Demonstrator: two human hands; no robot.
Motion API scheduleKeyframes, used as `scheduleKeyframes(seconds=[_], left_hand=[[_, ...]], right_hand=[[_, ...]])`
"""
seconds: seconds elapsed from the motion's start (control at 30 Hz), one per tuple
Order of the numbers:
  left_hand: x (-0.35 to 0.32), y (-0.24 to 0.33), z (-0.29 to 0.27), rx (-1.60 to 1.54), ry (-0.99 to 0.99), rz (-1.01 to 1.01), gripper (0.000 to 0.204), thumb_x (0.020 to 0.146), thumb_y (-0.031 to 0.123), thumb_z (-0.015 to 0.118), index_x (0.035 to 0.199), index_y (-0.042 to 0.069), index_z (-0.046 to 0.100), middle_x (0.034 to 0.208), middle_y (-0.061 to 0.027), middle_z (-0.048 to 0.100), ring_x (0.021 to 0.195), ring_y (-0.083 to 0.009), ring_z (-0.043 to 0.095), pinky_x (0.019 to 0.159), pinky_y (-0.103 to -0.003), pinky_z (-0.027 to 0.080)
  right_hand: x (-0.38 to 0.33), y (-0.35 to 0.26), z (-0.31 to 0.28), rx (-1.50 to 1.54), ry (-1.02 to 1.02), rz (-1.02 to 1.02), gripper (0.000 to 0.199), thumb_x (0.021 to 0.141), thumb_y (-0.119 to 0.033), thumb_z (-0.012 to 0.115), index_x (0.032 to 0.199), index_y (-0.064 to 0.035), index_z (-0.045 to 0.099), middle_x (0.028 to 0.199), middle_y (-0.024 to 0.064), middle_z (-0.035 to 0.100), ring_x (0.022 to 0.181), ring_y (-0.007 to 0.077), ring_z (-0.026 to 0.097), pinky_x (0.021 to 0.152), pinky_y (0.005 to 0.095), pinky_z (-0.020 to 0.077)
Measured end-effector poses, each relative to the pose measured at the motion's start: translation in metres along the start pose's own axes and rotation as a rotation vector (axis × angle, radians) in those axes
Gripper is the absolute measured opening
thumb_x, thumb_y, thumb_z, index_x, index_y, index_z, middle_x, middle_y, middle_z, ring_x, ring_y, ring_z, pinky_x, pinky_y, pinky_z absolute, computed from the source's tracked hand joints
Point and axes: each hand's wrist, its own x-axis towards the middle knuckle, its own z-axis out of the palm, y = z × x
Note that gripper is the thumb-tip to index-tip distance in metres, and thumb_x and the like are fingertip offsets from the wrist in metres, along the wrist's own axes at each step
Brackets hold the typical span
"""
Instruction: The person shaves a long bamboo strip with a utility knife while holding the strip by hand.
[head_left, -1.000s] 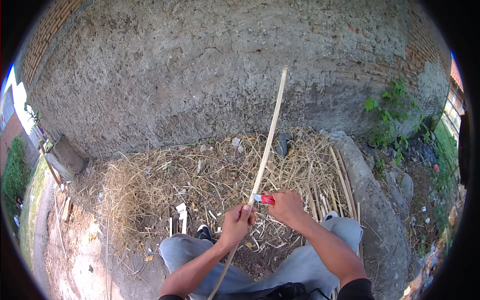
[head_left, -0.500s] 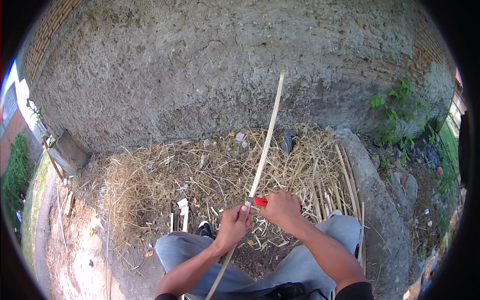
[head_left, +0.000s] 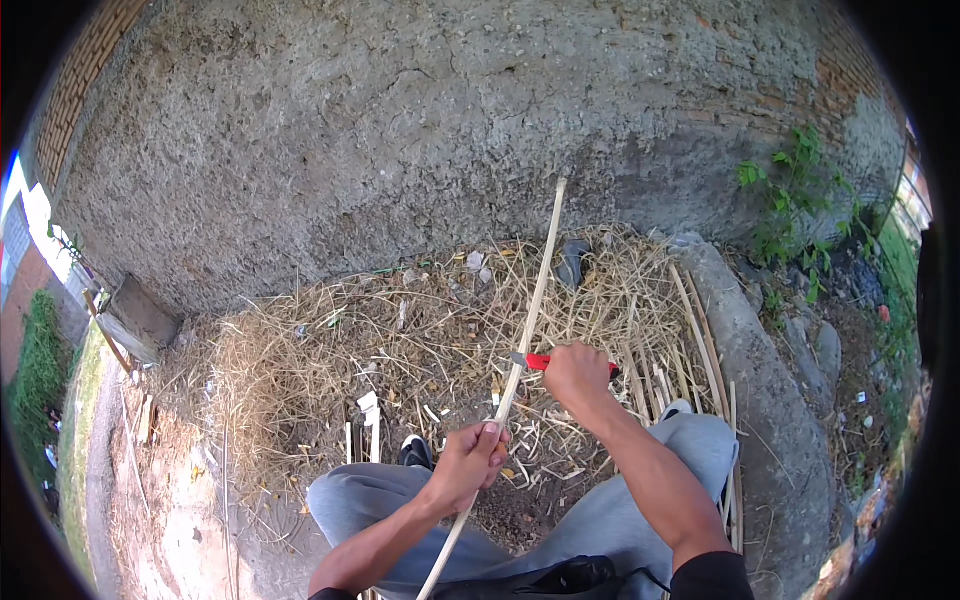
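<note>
A long pale strip of split wood or bamboo (head_left: 541, 275) slants up from between my legs toward the wall. My left hand (head_left: 470, 462) is closed round its lower part, thumb along the strip. Farther up, my right hand (head_left: 578, 378) grips a red-handled utility knife (head_left: 537, 361). The knife's short grey blade lies across the strip, touching it or very close, a little beyond my left hand. The strip's lower end runs out of view at the bottom edge.
Straw and shavings (head_left: 600, 300) cover the ground ahead. A rough wall (head_left: 430, 150) stands behind. More strips (head_left: 700, 335) lie at the right beside a concrete ledge (head_left: 750, 370). A dark stone-like lump (head_left: 571, 263) sits near the wall; a leafy plant (head_left: 795, 200) grows at right.
My right hand has moved the knife up the strip, away from my left hand. The strip's far end sits lower against the wall. My left hand keeps its grip.
</note>
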Motion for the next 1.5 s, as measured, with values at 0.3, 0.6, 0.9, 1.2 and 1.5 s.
scheduleKeyframes(seconds=[0.3,0.6,0.9,1.2,1.5], left_hand=[[-0.03,-0.005,-0.005,0.112,-0.161,-0.129,0.031,0.107,0.029,0.04,0.1,0.001,0.053,0.065,0.0018,0.041,0.049,-0.0026,0.031,0.043,-0.019,0.025],[-0.028,-0.02,-0.036,0.106,-0.176,-0.124,0.033,0.107,0.03,0.041,0.103,0.001,0.058,0.065,0.0032,0.044,0.049,-0.0022,0.033,0.042,-0.019,0.028],[-0.04,-0.028,-0.036,0.008,-0.193,-0.252,0.031,0.107,0.029,0.041,0.098,0.003,0.056,0.063,0.0033,0.041,0.047,-0.0033,0.029,0.04,-0.021,0.024],[-0.041,-0.062,-0.082,-0.01,0.009,-0.244,0.031,0.106,0.031,0.042,0.101,0.004,0.055,0.065,0.0025,0.041,0.048,-0.004,0.029,0.042,-0.022,0.023],[0.009,-0.046,-0.063,-0.08,0.166,-0.045,0.029,0.107,0.028,0.038,0.106,0.003,0.053,0.069,0.0001,0.046,0.048,-0.004,0.034,0.042,-0.02,0.028]], right_hand=[[0.032,0.075,-0.036,-0.126,0.245,0.134,0.019,0.084,-0.013,0.058,0.085,-0.0023,0.073,0.083,0.0211,0.07,0.081,0.0386,0.07,0.071,0.0497,0.0533],[0.009,0.06,-0.05,0.053,0.215,0.223,0.015,0.08,-0.014,0.066,0.082,-0.0013,0.073,0.08,0.022,0.068,0.079,0.0406,0.068,0.075,0.0512,0.0523],[0.027,0.09,-0.044,-0.144,0.266,0.306,0.015,0.08,-0.013,0.064,0.083,-0.0023,0.073,0.085,0.0219,0.07,0.084,0.039,0.069,0.079,0.05,0.0532],[0.01,0.126,-0.074,0.079,0.327,0.408,0.034,0.086,-0.034,0.068,0.088,0.0001,0.067,0.077,0.0188,0.069,0.078,0.0394,0.069,0.075,0.0476,0.0536],[-0.058,0.016,-0.015,0.502,-0.117,-0.088,0.037,0.096,-0.028,0.062,0.118,-0.0013,0.05,0.095,0.0163,0.068,0.084,0.0302,0.068,0.073,0.0404,0.0512]])
